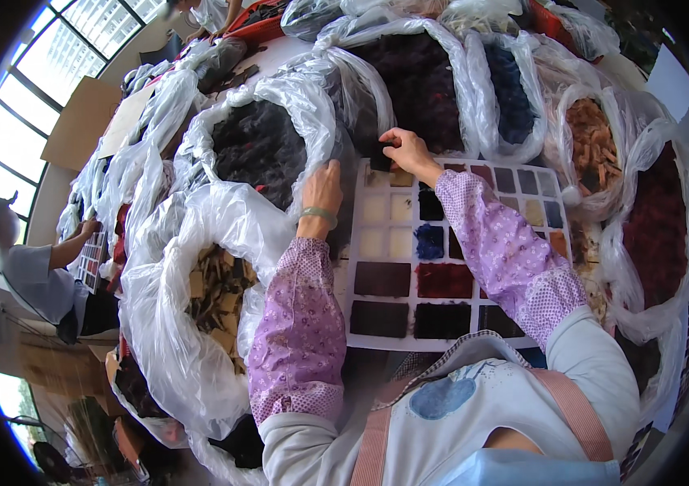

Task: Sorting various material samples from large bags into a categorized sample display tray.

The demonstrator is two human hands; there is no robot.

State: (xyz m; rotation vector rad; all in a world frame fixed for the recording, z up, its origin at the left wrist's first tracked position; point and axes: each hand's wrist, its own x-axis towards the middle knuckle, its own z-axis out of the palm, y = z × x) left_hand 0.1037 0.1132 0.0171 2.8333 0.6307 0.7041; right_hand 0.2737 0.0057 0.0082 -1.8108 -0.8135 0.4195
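Note:
My right hand [411, 154] is closed in a pinch on a small dark piece [379, 155] at the top left corner of a white gridded board [458, 344]. The board's cells hold swatches in cream, blue, red, brown and black, some of them covered by my right arm. My left hand [322, 197], with a green bangle on the wrist, is at the rim of a clear plastic bag [324, 101] of black furry pieces [259, 154], left of the board. Its fingers curl away and are hidden.
More plastic-lined bags surround the board: tan and brown pieces [219, 296] lie left, dark fur [413, 89] and blue fur [510, 93] beyond, orange-brown pieces [591, 146] and dark red fur [654, 235] right. A person [45, 275] works with another gridded board [89, 259] at far left.

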